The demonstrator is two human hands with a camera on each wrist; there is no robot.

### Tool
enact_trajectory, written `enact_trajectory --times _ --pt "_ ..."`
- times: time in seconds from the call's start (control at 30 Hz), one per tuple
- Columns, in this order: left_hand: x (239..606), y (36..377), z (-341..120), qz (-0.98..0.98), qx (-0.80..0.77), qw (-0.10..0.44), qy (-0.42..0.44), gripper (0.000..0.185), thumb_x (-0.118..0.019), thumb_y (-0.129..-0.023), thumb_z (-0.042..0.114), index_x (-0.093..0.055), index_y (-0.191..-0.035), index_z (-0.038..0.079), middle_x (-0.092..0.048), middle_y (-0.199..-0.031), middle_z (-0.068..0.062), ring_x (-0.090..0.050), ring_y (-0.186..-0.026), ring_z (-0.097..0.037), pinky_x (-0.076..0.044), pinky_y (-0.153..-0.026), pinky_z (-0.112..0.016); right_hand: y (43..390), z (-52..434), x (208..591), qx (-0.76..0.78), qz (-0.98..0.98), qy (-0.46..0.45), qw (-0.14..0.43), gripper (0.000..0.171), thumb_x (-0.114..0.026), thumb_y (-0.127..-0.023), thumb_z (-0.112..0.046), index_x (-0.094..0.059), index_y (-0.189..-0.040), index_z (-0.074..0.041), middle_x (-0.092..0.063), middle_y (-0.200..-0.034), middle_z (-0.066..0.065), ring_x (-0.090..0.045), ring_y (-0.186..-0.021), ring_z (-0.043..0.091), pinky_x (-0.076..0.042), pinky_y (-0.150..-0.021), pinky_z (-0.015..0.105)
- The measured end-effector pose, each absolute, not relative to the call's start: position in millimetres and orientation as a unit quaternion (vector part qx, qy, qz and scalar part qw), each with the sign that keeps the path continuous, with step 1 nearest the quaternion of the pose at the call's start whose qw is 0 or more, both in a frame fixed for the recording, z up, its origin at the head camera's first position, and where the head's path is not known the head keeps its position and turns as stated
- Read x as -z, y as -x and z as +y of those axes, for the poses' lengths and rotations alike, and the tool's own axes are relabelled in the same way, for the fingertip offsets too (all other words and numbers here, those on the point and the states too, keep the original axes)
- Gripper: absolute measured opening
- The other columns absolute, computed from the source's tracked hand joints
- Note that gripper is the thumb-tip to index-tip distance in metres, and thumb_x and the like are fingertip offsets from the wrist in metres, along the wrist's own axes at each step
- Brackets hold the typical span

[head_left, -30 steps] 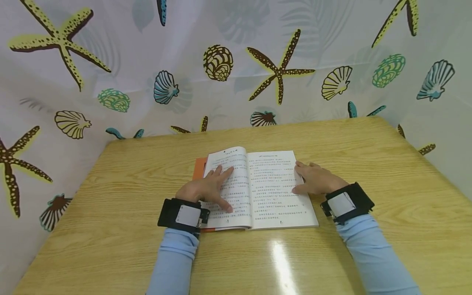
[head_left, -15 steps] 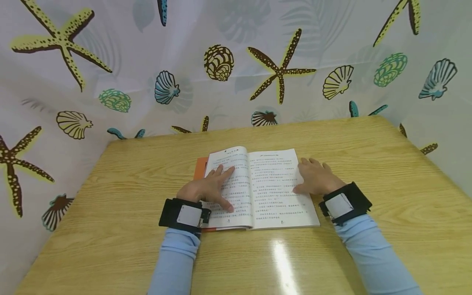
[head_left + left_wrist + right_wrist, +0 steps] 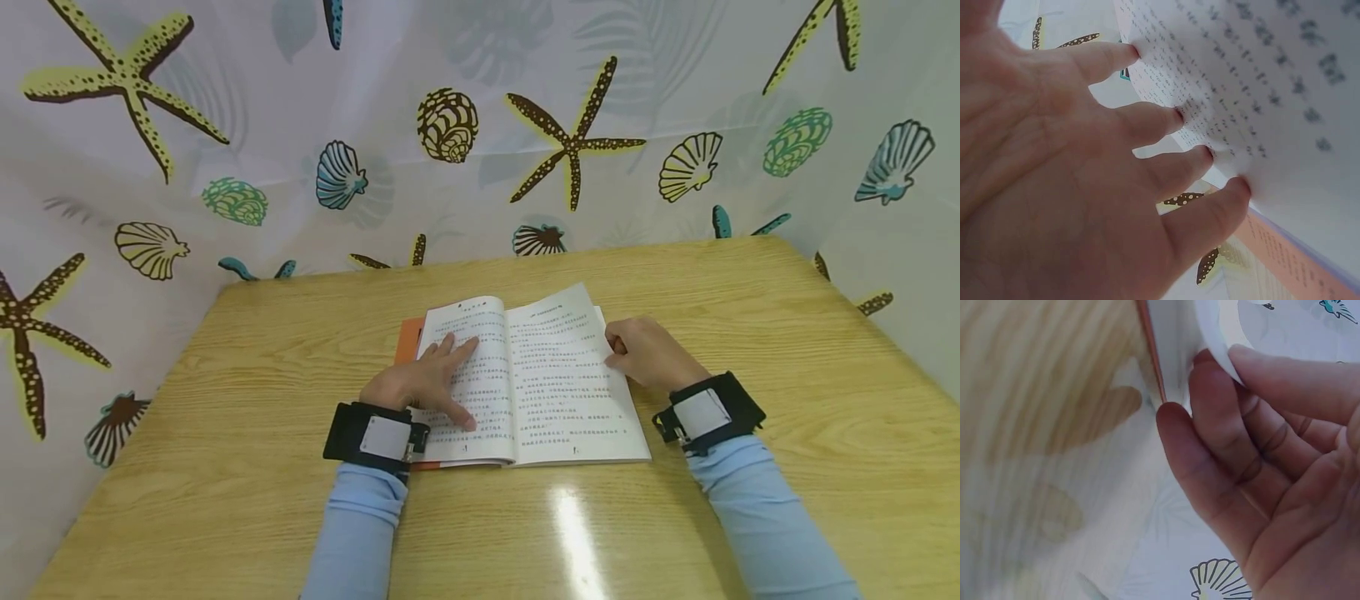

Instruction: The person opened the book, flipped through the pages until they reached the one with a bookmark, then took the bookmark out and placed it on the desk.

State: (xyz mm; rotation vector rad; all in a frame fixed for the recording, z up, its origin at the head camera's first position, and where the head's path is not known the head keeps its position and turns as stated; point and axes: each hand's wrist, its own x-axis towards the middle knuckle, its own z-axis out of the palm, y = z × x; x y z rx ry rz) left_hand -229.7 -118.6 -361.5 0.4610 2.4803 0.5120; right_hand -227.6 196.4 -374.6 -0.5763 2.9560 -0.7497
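An open book [image 3: 558, 433] with printed text lies on the wooden table, its orange cover flap [image 3: 407, 342] showing at the left edge. My left hand [image 3: 423, 387] rests spread on the left page; in the left wrist view its fingertips [image 3: 1238, 187] press on the paper. At the book's right edge my right hand [image 3: 648, 354] has curled fingers. In the right wrist view the thumb and fingers of that hand [image 3: 1272, 444] pinch the edge of a page [image 3: 1216, 337]. That right page [image 3: 558, 321] is lifted, its top corner raised above the sheets beneath.
The wooden table [image 3: 285, 417] extends around the book on all sides. Behind it hangs a white cloth [image 3: 390, 67] printed with starfish and shells. Both wrists wear black straps [image 3: 708, 412] over light blue sleeves [image 3: 765, 508].
My right hand's fingers went from straight along the book's right edge to curled on a page, and that page's top corner has risen. The left hand stays in place.
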Motion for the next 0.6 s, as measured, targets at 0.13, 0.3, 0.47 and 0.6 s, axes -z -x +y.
enact_trajectory --times 0.13,0.3,0.47,0.6 --pt "360.2 228.9 -118.1 0.924 -0.195 0.280 -0.170 0.121 -0.090 -0.076 0.032 -0.008 -0.165 0.017 0.006 -0.168 -0.019 0.000 -0.152 -0.045 -0.012 -0.118 -0.064 226.1 198.2 372.7 0.257 0.946 0.199 0.016 0.007 -0.067 -0.089 0.009 -0.061 -0.089 0.005 -0.047 -0.069 0.005 -0.047 -0.063 0.019 -0.035 -0.056 0.029" --pt "361.2 229.6 -117.1 0.925 -0.195 0.278 -0.171 0.121 -0.090 -0.077 0.032 -0.009 -0.165 0.016 0.004 -0.168 -0.020 -0.001 -0.153 -0.044 -0.013 -0.118 -0.064 221.5 198.6 361.8 0.375 0.897 0.227 0.059 0.030 -0.048 -0.107 -0.008 -0.059 -0.126 0.013 -0.065 -0.096 0.018 -0.059 -0.079 0.023 -0.048 -0.067 0.030" --pt "361.3 229.9 -117.5 0.924 -0.192 0.282 -0.173 0.121 -0.089 -0.077 0.033 -0.008 -0.165 0.017 0.005 -0.168 -0.020 0.000 -0.152 -0.045 -0.012 -0.118 -0.064 215.5 187.1 350.6 0.465 0.832 0.237 0.190 0.064 -0.020 -0.112 -0.039 -0.027 -0.157 0.006 -0.053 -0.140 0.031 -0.057 -0.122 0.042 -0.050 -0.097 0.053" --pt "362.4 229.1 -117.0 0.925 -0.189 0.284 -0.165 0.120 -0.090 -0.077 0.033 -0.009 -0.165 0.018 0.005 -0.168 -0.018 -0.001 -0.153 -0.044 -0.013 -0.118 -0.063 211.4 171.4 351.9 0.443 0.823 0.251 0.250 0.068 -0.015 -0.110 -0.051 -0.021 -0.163 -0.009 -0.043 -0.152 0.027 -0.051 -0.131 0.043 -0.040 -0.106 0.060"
